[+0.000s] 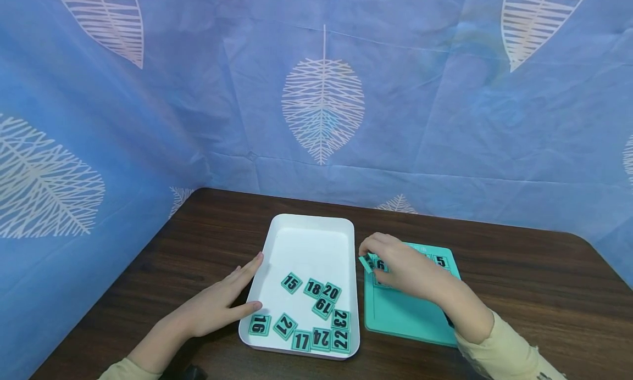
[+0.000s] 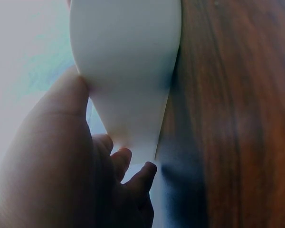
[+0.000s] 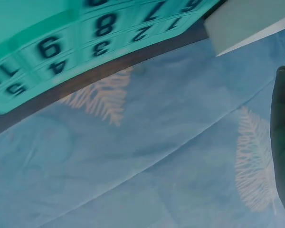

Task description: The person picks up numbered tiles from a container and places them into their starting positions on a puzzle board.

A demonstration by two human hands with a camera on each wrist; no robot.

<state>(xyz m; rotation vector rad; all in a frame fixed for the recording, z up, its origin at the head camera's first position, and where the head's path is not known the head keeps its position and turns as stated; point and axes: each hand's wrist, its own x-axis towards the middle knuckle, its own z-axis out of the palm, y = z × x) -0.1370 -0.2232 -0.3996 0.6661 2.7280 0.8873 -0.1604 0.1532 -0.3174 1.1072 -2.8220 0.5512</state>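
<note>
At the left rim of a white tray, my left hand rests with its fingers spread and extended, thumb over the edge. The left wrist view shows those fingers along the tray's outer wall. My right hand pinches a small teal number tile between thumb and fingers. It holds the tile over the upper left of a teal board; the tile's number is unreadable. Numbers 1 to 10 show in two rows on the board in the right wrist view; the hand covers part of them in the head view.
Several loose number tiles lie in the tray's near half, among them 15, 16 and 23. Tray and board stand side by side on a dark wooden table. A blue leaf-patterned cloth hangs behind.
</note>
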